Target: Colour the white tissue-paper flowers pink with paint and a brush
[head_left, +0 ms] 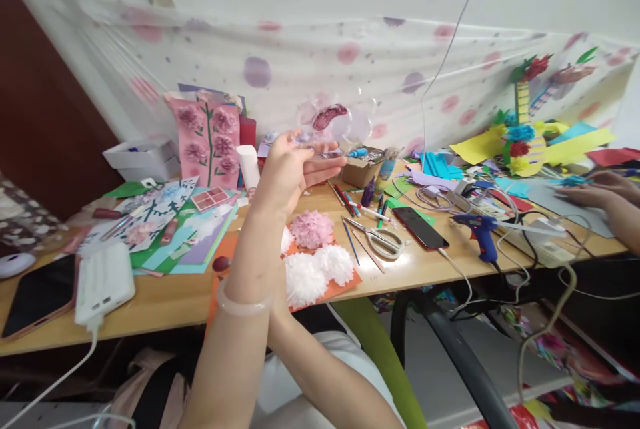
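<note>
My left hand (305,164), at the end of the arm with a pale bracelet (244,306), is raised above the table with bent fingers. It holds a clear plastic piece (350,122) with a scalloped outline and a dark red patch. My right forearm (327,369) crosses behind the left one, which hides my right hand. Below lie a pink paper flower (311,228) and white paper flowers (306,279) on an orange sheet (345,286).
Scissors (383,242), a phone (421,228) and a blue glue gun (480,236) lie to the right among cables. A white power bank (105,282) is at left. Another person's hand (595,189) works on a grey sheet at far right.
</note>
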Demonstrator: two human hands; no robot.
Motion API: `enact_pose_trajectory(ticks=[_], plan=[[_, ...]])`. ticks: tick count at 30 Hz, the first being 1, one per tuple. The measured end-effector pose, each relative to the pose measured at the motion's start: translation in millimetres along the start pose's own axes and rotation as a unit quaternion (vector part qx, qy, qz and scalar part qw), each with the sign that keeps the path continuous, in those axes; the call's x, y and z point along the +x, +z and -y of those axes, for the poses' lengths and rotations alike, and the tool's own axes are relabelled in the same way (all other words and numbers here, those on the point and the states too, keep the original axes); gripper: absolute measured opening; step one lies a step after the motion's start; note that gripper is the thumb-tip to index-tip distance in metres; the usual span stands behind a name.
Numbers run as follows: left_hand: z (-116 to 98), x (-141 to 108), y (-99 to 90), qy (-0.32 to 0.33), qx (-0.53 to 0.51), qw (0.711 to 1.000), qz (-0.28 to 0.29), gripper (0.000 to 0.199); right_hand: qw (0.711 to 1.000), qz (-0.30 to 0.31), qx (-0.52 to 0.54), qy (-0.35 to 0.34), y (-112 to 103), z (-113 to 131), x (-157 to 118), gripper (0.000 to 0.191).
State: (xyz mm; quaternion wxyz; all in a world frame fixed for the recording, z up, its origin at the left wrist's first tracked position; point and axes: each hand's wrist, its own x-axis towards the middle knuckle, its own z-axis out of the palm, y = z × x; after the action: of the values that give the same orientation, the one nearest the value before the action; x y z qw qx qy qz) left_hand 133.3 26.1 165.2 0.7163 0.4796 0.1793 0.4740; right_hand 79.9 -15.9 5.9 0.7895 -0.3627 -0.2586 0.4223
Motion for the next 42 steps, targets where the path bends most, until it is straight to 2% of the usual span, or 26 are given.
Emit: enact_pose_trajectory(ticks=[3, 7, 9, 11, 14, 15, 17, 20, 24, 27, 30, 34, 42], plan=[[-1.9, -3.0, -3.7, -0.02, 0.002, 1.0, 0.012, 0.055, 1.0, -0.022, -0.018, -0.011, 0.9, 7.0, 6.9, 0.055], [-9.1, -5.9, -18.9, -0.031, 0.029, 0.999, 0.022, 0.044, 0.995, -0.042, -0.071, -0.055, -4.1, 28.2, 21.9, 0.053], [-15.2, -7.6, -33.8, -0.036, 0.065, 0.997, 0.032, 0.042, 0.986, -0.063, -0.125, -0.085, -19.1, 48.0, 33.9, 0.055], [-21.2, -8.9, -53.5, -0.034, 0.115, 0.992, 0.027, 0.043, 0.977, -0.088, -0.169, -0.1, -44.2, 74.0, 47.8, 0.063], [-22.6, -8.0, -87.5, -0.054, 0.214, 0.975, -0.02, 0.052, 0.956, -0.113, -0.232, -0.139, -89.3, 115.2, 67.6, 0.077], [-19.5, -6.5, -98.6, -0.07, 0.248, 0.966, -0.04, 0.054, 0.947, -0.115, -0.257, -0.156, -102.2, 126.8, 73.0, 0.079], [-7.0, -1.8, -118.2, -0.094, 0.304, 0.945, -0.075, 0.056, 0.929, -0.112, -0.304, -0.181, -119.5, 144.3, 80.7, 0.071], [20.9, 6.6, -136.9, -0.103, 0.343, 0.93, -0.082, 0.051, 0.903, -0.098, -0.341, -0.241, -121.4, 154.1, 85.9, 0.061], [49.2, 11.2, -139.2, -0.066, 0.395, 0.916, 0.001, 0.046, 0.857, -0.059, -0.386, -0.336, -98.6, 146.0, 91.2, 0.057], [56.4, 8.1, -131.3, -0.029, 0.441, 0.896, 0.031, 0.045, 0.798, 0.01, -0.457, -0.393, -82.0, 135.8, 101.8, 0.055], [58.1, 4.3, -124.8, -0.028, 0.428, 0.902, 0.046, 0.047, 0.744, 0.074, -0.513, -0.423, -74.7, 128.3, 113.6, 0.058], [59.8, 2.4, -123.0, -0.044, 0.423, 0.904, 0.044, 0.047, 0.722, 0.082, -0.535, -0.431, -78.0, 123.3, 119.6, 0.054], [63.1, 1.0, -121.7, -0.026, 0.479, 0.877, 0.028, 0.044, 0.693, 0.046, -0.581, -0.425, -87.4, 120.3, 118.1, 0.057]])
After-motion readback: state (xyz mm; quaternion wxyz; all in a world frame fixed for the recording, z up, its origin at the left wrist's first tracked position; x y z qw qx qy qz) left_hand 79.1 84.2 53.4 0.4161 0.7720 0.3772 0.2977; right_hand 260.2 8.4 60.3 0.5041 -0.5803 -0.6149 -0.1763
